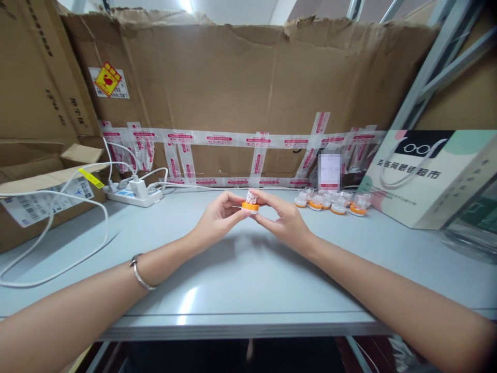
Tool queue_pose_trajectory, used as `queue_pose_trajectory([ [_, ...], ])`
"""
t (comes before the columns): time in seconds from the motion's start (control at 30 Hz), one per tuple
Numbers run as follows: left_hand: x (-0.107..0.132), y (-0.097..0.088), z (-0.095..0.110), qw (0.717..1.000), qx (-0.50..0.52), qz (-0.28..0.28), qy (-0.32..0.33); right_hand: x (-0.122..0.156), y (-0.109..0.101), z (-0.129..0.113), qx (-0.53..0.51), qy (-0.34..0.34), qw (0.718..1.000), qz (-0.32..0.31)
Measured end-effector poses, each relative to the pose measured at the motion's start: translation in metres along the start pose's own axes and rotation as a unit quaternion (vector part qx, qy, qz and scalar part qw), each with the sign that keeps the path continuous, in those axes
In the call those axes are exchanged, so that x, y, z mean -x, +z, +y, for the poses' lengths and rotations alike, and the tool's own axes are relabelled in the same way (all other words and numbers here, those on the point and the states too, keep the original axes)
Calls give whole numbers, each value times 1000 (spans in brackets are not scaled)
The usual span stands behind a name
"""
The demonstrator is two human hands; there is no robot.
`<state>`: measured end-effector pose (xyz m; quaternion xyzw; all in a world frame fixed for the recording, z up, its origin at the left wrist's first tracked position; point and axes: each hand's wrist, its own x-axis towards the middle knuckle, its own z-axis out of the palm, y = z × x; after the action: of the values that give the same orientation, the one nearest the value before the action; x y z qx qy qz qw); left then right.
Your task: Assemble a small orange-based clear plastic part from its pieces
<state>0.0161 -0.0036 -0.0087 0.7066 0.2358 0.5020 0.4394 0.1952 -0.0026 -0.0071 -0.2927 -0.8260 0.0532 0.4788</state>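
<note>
Just above the table, between my two hands, is a small round toy-like piece (pixel 250 207) with an orange band and a white underside. A white part with small dark reddish marks (pixel 251 197) stands on top of it. My left hand (pixel 216 218) is closed, its fingers and thumb pinching the orange band from the left. From the right, my right hand (pixel 286 221) grips the same piece, forefinger at the white top and thumb low by the base. The fingertips hide part of its sides.
Several clear plastic pieces with orange bases (pixel 338 207) stand at the back right, before a pale upright card (pixel 329 171). A white power strip (pixel 134 194) with cables lies left, beside an open carton (pixel 46 202). A printed paper bag (pixel 415 181) stands right. Large cardboard (pixel 233 83) walls the back.
</note>
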Motion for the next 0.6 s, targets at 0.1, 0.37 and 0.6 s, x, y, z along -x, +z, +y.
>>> queue_pose_trajectory([
  [0.1, -2, 0, -1, 999, 16, 41, -20, -4, -4, 0, -35, 24, 998, -39],
  [0.37, -4, -7, -3, 992, 6, 109, -57, -17, -22, 68, -45, 295, 951, 79],
  [0.6, -4, -7, -9, 995, 0, 87, -54, -47, 10, 138, 170, 257, 951, -15],
])
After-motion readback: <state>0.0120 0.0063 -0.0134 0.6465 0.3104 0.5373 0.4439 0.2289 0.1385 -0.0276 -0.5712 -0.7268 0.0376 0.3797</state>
